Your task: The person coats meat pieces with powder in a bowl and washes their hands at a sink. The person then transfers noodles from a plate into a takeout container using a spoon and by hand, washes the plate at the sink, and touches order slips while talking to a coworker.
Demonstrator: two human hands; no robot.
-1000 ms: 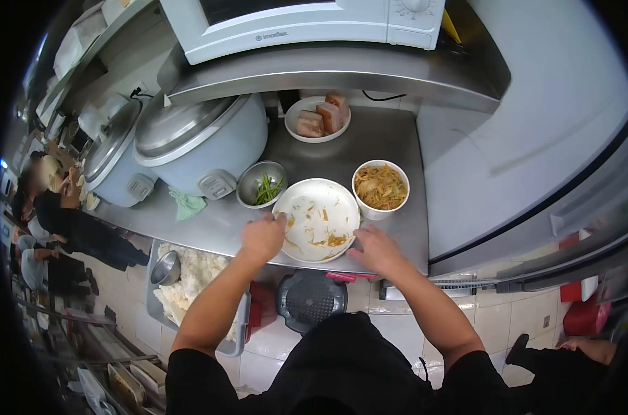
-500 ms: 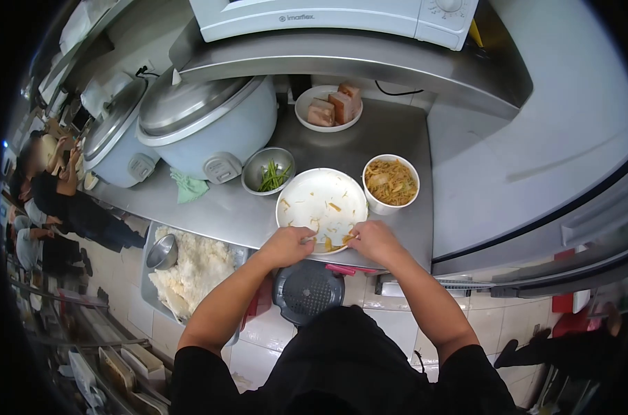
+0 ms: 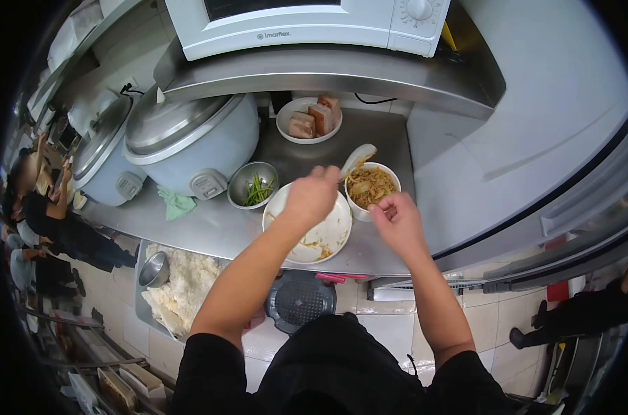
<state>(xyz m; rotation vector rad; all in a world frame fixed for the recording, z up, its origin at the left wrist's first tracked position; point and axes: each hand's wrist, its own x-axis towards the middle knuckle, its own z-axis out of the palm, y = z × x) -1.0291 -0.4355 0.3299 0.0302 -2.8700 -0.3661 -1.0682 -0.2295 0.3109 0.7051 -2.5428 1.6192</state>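
Observation:
My left hand (image 3: 312, 199) is over the white plate (image 3: 340, 243), its fingers closed at the near end of a pale, spoon-shaped piece (image 3: 359, 158) with brown food on it. That piece slants above the left rim of a white tub (image 3: 361, 216) filled with brown noodles and vegetables (image 3: 370, 187). My right hand (image 3: 400, 220) is at the tub's near right rim with its fingers curled in a pinch; whatever they hold is hidden. Brown sauce and scraps smear the plate.
Left of the plate stands a metal bowl of green beans (image 3: 258, 191). Pork slabs (image 3: 321, 119) lie in a white bowl behind. Rice cookers (image 3: 189, 149), a microwave shelf (image 3: 328, 77), a fridge side (image 3: 480, 159) and a rice bin (image 3: 142, 304) surround the counter. Other people work at far left.
Both hands have risen from the plate's near edge toward the noodle tub. The pale spoon-shaped piece now shows by the tub. The camera view has shifted slightly.

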